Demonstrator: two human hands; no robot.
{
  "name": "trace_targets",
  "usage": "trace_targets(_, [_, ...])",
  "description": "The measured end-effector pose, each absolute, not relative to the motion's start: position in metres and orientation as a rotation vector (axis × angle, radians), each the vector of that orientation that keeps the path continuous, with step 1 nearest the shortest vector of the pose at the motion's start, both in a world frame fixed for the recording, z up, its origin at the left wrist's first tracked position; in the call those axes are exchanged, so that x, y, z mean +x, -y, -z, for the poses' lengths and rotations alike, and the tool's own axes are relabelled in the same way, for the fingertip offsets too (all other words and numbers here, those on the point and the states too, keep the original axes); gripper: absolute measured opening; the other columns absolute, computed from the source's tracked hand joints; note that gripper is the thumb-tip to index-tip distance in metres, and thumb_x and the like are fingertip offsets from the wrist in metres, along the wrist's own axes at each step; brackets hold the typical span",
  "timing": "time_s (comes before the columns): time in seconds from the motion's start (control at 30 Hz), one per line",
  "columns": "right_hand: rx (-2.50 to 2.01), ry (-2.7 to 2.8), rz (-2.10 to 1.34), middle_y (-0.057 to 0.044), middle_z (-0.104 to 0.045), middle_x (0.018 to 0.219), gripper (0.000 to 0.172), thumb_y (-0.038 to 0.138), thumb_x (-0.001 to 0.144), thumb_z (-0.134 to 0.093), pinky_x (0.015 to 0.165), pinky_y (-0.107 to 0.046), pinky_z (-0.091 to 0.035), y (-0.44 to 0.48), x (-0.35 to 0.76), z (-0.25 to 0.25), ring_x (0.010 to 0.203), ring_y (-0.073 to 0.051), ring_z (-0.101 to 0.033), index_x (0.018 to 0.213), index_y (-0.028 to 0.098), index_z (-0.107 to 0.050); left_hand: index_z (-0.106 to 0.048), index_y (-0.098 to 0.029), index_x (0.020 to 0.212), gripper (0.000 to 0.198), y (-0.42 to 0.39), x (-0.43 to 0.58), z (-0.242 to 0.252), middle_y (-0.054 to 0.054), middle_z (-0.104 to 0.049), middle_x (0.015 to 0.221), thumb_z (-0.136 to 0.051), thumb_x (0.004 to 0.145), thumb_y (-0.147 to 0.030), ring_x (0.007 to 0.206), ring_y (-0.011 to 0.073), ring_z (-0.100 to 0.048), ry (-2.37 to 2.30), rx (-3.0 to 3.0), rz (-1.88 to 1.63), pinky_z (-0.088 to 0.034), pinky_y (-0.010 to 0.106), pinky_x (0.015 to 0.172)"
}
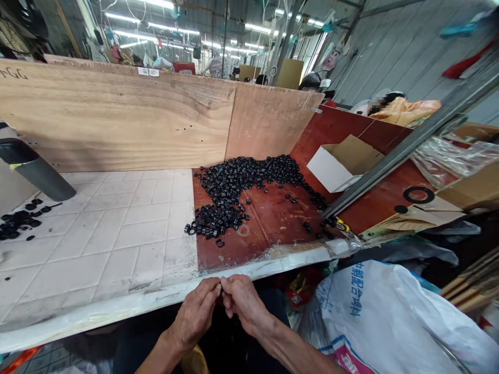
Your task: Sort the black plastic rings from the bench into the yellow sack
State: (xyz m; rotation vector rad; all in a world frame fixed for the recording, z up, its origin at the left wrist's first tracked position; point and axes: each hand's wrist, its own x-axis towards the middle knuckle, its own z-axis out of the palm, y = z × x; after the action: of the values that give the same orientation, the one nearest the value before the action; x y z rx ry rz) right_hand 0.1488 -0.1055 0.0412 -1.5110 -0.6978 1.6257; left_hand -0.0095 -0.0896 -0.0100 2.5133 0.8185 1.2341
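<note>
Worker's L hand [197, 311] & R hand [244, 301] meet at the bench's [117, 228] front edge, fingers curled, thumb & index tips pinched tip to tip; can't tell if they grip anything. Small black rings [234, 182] lie heaped on the red board [268, 218], prob. banked vs. the wood partition [156, 114] to stop stray rolling, nearest ones within easy reach. Fingertips hide whatever's between; lap's lost in shadow; loose black pcs [19, 223] at far L are cut off by frame edge.

Single head-worn view, forward and down, close over the tabletop [150, 213]
</note>
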Motion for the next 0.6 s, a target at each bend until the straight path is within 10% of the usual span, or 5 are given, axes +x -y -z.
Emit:
trace_targets(0.13, [-1.584,0.942,-1.653,0.004,-0.048,0.049,0.033,0.046,0.082,-0.062,0.043,-0.025,-0.037,0.097,0.17,-0.035,0.041,-0.012,-0.041,0.062,0.021,-0.057,-0.06,-0.024,0.117,0.024,0.087,-0.012,-0.013,0.009,-0.072,0.11,-0.051,0.098,-0.011,0.097,0.019,-0.072,-0.782,2.475,-1.014,-0.062,0.029,0.082])
trace_targets(0.3, [-1.634,1.429,-0.422,-0.011,-0.071,0.103,0.025,0.034,0.086,-0.063,0.091,-0.041,-0.053,0.025,0.236,-0.029,0.096,-0.026,-0.065,0.105,0.019,-0.071,-0.056,-0.022,0.087,0.018,0.05,-0.004,-0.03,0.001,-0.063,0.084,-0.071,0.09,-0.032,0.073,0.0177,-0.064,-1.198,2.262,-0.852,-0.055,0.031,0.07])
trace_targets(0.43, [-1.776,1.532,-0.317,-0.02,-0.044,0.156,0.064,0.032,0.086,-0.065,0.116,-0.059,-0.035,-0.04,0.267,-0.012,0.145,-0.037,-0.041,0.147,0.017,-0.052,-0.057,-0.021,0.102,0.019,0.013,0.021,-0.023,0.004,-0.064,0.099,-0.069,0.09,-0.028,0.082,0.0206,-0.068,-1.529,2.171,-0.806,-0.055,0.033,0.074])
trace_targets(0.6, [-1.775,1.773,-0.347,-0.018,-0.042,0.16,0.054,0.027,0.096,-0.055,0.12,-0.059,-0.028,-0.05,0.244,0.02,0.149,-0.034,-0.038,0.149,0.02,-0.053,-0.058,-0.022,0.12,0.033,0.001,0.043,-0.017,0.009,-0.065,0.112,-0.07,0.09,-0.032,0.092,0.0253,-0.07,-1.684,2.248,-0.575,-0.053,0.033,0.072])
